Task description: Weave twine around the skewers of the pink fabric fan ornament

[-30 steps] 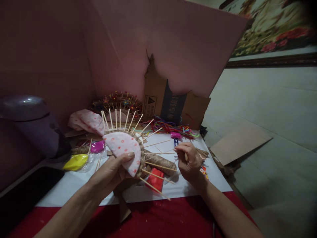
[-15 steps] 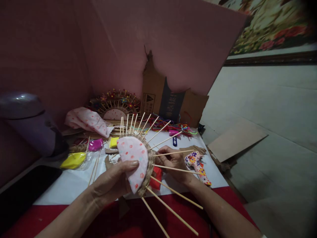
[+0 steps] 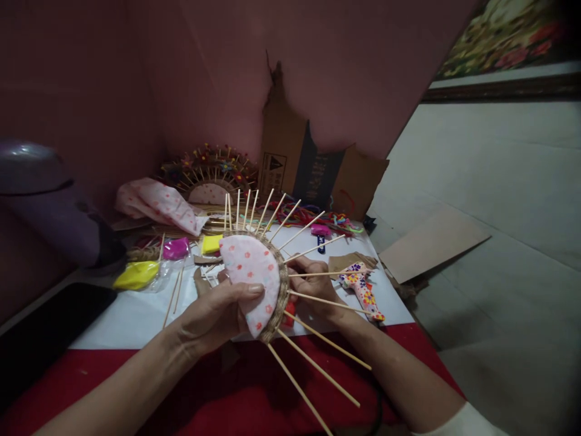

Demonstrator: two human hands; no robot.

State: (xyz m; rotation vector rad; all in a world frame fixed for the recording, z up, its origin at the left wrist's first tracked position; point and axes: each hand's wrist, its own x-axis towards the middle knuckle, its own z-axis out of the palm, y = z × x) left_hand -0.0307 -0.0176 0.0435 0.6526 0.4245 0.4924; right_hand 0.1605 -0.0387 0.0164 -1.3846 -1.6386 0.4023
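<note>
Pink floral half-disc with twine rim and thin wooden sticks [image 3: 252,275], above the bench [image 3: 136,324]: left hand [image 3: 218,312] pinching its face; right hand [image 3: 313,284] behind the sticks, grip unclear. Probably light, its sticks fragile; best held by the padded body.

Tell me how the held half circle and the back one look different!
The held one has plain sticks; the back one has colourful flowers around it. The held one tilts, flat edge slanting; the back one's flat edge looks level. Both have pale spotted cloth and sticks fanning out.
</note>
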